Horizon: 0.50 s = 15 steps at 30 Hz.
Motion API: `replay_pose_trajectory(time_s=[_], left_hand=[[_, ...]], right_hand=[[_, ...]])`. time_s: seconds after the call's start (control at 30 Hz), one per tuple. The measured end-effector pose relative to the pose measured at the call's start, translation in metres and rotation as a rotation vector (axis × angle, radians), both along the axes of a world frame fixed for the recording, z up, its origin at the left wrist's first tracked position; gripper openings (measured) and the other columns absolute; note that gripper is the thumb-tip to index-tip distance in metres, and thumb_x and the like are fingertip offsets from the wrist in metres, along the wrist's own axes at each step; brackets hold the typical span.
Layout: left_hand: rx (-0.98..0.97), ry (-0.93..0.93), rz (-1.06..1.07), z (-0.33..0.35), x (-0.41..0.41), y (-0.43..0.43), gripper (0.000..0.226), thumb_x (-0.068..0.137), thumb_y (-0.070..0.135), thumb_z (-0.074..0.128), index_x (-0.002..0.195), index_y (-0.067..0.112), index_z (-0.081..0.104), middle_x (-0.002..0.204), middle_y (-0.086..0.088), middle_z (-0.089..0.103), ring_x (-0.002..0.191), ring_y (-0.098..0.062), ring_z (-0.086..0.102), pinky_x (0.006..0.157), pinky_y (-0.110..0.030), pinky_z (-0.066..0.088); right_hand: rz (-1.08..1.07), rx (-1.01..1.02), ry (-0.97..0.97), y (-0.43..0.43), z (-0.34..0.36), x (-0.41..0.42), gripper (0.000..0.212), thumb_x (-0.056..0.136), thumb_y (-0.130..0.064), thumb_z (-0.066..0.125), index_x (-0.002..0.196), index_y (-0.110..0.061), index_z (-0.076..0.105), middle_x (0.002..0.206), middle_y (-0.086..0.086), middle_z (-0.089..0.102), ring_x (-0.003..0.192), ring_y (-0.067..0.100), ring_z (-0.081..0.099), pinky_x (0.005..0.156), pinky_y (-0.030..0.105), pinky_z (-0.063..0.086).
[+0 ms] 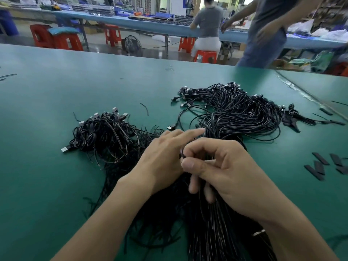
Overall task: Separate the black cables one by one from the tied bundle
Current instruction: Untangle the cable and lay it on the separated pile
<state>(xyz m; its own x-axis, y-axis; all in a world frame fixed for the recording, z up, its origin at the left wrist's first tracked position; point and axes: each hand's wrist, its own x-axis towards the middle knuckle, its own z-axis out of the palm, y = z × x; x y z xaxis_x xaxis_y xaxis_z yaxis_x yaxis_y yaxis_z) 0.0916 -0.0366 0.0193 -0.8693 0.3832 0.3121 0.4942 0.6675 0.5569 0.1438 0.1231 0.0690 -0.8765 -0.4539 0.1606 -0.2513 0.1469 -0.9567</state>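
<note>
Along the left edge of the desk (37, 166), a smooth matte green surface, a few thin black offcuts (8, 74) lie flat. Further right sits a smaller heap of cables (105, 134): thin, glossy black cords in loose loops, tipped with rectangular silver plugs that point toward the far edge. Beside it, near the middle, the left hand (163, 159) lies on the cords with its fingers stretched out and relaxed, the forefinger pointing right, gripping nothing. Just right of it the right hand (224, 170) is curled: thumb and forefinger pinch a single cable (181, 155) at its dark tip, while the lower fingers hook into the strands beneath. Those strands belong to the tied bundle (239, 113), a thick sheaf of black cords that runs from the near edge under both hands and fans into a tangled mound of loops and plugs toward the far right. Near the right edge lie flat, dull black strips (320, 158), short and rectangular, scattered apart from one another.
</note>
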Motion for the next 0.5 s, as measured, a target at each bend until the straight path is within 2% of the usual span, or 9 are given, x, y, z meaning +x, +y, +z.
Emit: replay_pose_trajectory(time_s=[0.03, 0.1, 0.17, 0.2, 0.27, 0.3, 0.4, 0.43, 0.5], left_hand=[[0.03, 0.031, -0.032, -0.003, 0.001, -0.002, 0.059, 0.088, 0.024, 0.06, 0.144, 0.038, 0.048, 0.126, -0.001, 0.062, 0.121, -0.027, 0.052, 0.103, -0.049, 0.042], [0.162, 0.082, -0.068, -0.01, -0.001, -0.006, 0.04, 0.094, 0.026, 0.062, 0.134, 0.026, 0.062, 0.117, 0.0, 0.066, 0.113, -0.024, 0.059, 0.097, -0.046, 0.047], [0.305, 0.112, 0.036, -0.014, -0.005, -0.007, 0.025, 0.097, 0.028, 0.066, 0.121, 0.02, 0.071, 0.109, 0.005, 0.069, 0.104, -0.016, 0.064, 0.09, -0.045, 0.05], [0.348, 0.117, 0.138, -0.014, -0.007, -0.006, 0.024, 0.097, 0.037, 0.063, 0.111, 0.021, 0.075, 0.102, 0.006, 0.07, 0.097, -0.011, 0.065, 0.085, -0.042, 0.051], [0.422, 0.092, 0.339, -0.007, -0.011, -0.007, 0.043, 0.095, 0.06, 0.045, 0.09, 0.028, 0.075, 0.085, 0.003, 0.073, 0.078, -0.005, 0.062, 0.075, -0.033, 0.049], [0.537, 0.071, 0.401, -0.002, -0.012, -0.009, 0.051, 0.094, 0.064, 0.037, 0.082, 0.03, 0.074, 0.083, 0.0, 0.075, 0.077, -0.004, 0.065, 0.078, -0.032, 0.05], [0.966, 0.047, 0.479, 0.016, -0.009, -0.015, 0.073, 0.102, 0.057, 0.021, 0.054, 0.03, 0.068, 0.076, 0.001, 0.077, 0.078, -0.014, 0.074, 0.09, -0.044, 0.055], [1.041, 0.047, 0.464, 0.021, -0.006, -0.015, 0.079, 0.104, 0.054, 0.016, 0.045, 0.028, 0.06, 0.071, 0.0, 0.076, 0.075, -0.018, 0.075, 0.092, -0.048, 0.054], [1.026, 0.07, 0.4, 0.033, 0.003, -0.006, 0.08, 0.104, 0.056, 0.017, 0.039, 0.022, 0.049, 0.057, 0.0, 0.07, 0.062, -0.018, 0.072, 0.089, -0.047, 0.054]], right_hand=[[0.045, -0.038, 0.016, -0.003, 0.004, 0.003, 0.015, 0.09, -0.018, 0.069, 0.081, -0.029, 0.067, 0.066, 0.006, 0.067, 0.043, 0.019, 0.051, 0.043, 0.016, 0.04], [0.142, -0.073, 0.11, -0.01, 0.009, 0.01, 0.019, 0.088, -0.015, 0.068, 0.083, -0.033, 0.068, 0.076, -0.009, 0.068, 0.059, 0.003, 0.057, 0.057, 0.013, 0.044], [0.213, -0.044, 0.175, -0.014, 0.016, 0.016, 0.02, 0.089, -0.015, 0.069, 0.087, -0.035, 0.066, 0.082, -0.009, 0.069, 0.072, 0.006, 0.06, 0.068, 0.022, 0.046], [0.25, -0.035, 0.18, -0.014, 0.02, 0.019, 0.02, 0.089, -0.015, 0.069, 0.087, -0.035, 0.067, 0.082, -0.002, 0.069, 0.07, 0.013, 0.059, 0.066, 0.027, 0.045], [0.325, -0.018, 0.143, -0.008, 0.028, 0.022, 0.014, 0.089, -0.017, 0.071, 0.086, -0.03, 0.071, 0.078, 0.01, 0.067, 0.064, 0.024, 0.053, 0.06, 0.032, 0.042], [0.337, 0.012, 0.112, -0.004, 0.031, 0.023, 0.009, 0.088, -0.018, 0.072, 0.084, -0.026, 0.072, 0.074, 0.012, 0.065, 0.06, 0.023, 0.051, 0.058, 0.033, 0.041], [0.066, 0.227, 0.153, 0.01, 0.023, 0.012, 0.006, 0.081, -0.025, 0.074, 0.078, -0.022, 0.071, 0.056, -0.005, 0.057, 0.051, 0.011, 0.045, 0.05, 0.022, 0.035], [-0.105, 0.306, 0.178, 0.015, 0.017, 0.005, 0.007, 0.081, -0.026, 0.073, 0.075, -0.024, 0.07, 0.052, -0.01, 0.054, 0.048, 0.001, 0.043, 0.049, 0.016, 0.034], [-0.392, 0.407, 0.194, 0.021, 0.006, -0.004, 0.014, 0.084, -0.024, 0.071, 0.07, -0.024, 0.067, 0.05, -0.015, 0.055, 0.046, 0.001, 0.048, 0.047, 0.012, 0.036]])
